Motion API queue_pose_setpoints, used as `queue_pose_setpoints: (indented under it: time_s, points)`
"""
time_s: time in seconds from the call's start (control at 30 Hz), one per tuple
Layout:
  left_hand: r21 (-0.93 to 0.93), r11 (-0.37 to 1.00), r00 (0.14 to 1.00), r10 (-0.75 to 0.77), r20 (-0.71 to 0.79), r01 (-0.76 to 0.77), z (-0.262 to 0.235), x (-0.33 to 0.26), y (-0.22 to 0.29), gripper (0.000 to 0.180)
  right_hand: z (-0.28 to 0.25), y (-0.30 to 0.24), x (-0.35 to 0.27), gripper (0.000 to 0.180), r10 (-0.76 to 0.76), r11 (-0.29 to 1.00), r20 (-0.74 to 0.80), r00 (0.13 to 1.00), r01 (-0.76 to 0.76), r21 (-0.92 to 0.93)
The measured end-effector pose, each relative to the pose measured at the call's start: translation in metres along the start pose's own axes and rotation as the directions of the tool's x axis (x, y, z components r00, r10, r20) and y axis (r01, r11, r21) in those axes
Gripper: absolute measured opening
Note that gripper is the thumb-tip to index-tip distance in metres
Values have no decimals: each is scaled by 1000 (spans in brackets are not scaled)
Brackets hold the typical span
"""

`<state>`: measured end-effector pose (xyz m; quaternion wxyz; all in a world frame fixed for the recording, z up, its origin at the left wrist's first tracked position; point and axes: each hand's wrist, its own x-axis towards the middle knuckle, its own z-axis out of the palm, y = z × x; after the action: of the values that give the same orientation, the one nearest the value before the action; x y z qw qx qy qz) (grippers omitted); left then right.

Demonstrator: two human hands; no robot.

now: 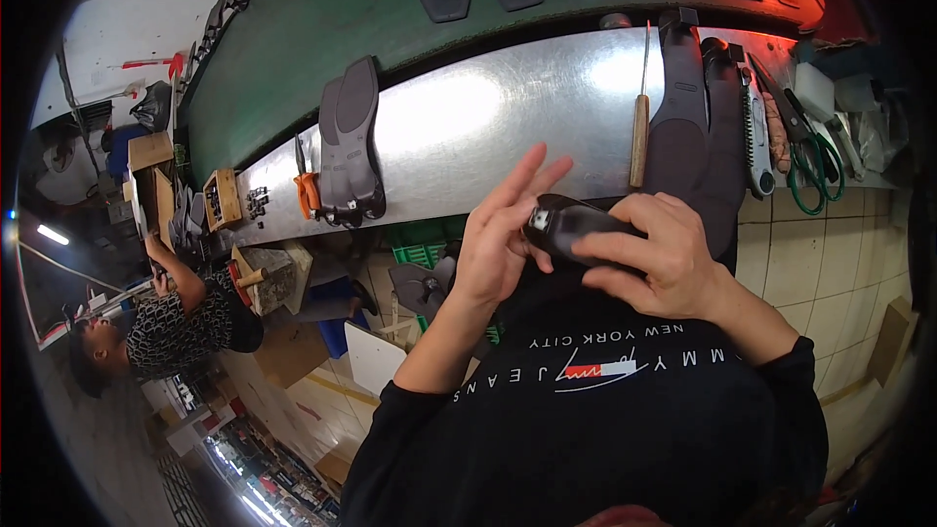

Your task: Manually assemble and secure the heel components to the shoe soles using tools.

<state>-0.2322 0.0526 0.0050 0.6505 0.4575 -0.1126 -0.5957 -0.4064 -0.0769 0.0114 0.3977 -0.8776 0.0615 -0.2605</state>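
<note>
A black, rounded, glossy piece point(571, 226) with a small pale fitting at its left end is held in front of my chest. Its exact kind is unclear. My right hand point(656, 249) grips it from the right, fingers curled over its top. My left hand point(503, 234) is at its left end, fingers stretched and spread, with the palm side against the piece. Beyond my hands is a shiny metal worktop point(527, 102). Dark fin-shaped pieces point(349, 137) lie on its left part, and more dark flat pieces point(678, 117) lie to the right.
A wooden-handled awl point(639, 137), a utility knife point(756, 141) and green-handled scissors point(815, 166) lie on the right. Orange-handled pliers point(306, 190) lie left. Behind runs a green belt point(293, 68) carrying several dark pieces. A green crate point(420, 254) stands below; another person point(190, 322) works far left.
</note>
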Motion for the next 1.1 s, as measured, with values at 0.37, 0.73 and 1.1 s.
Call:
queue_pose_setpoints:
  time_s: [0.37,0.73,1.1]
  points:
    - [206,958,979,-195,-50,202,-5,-3,-5,26,16,6,-5,21,182,983,-63,981,-181,24]
    - [407,908,990,-49,-134,100,-4,-6,-25,26,32,2,-4,18,281,958,-124,952,-270,94]
    - [503,847,984,-160,-73,175,-7,-16,-21,17,30,1,-10,21,509,818,37,860,-497,289]
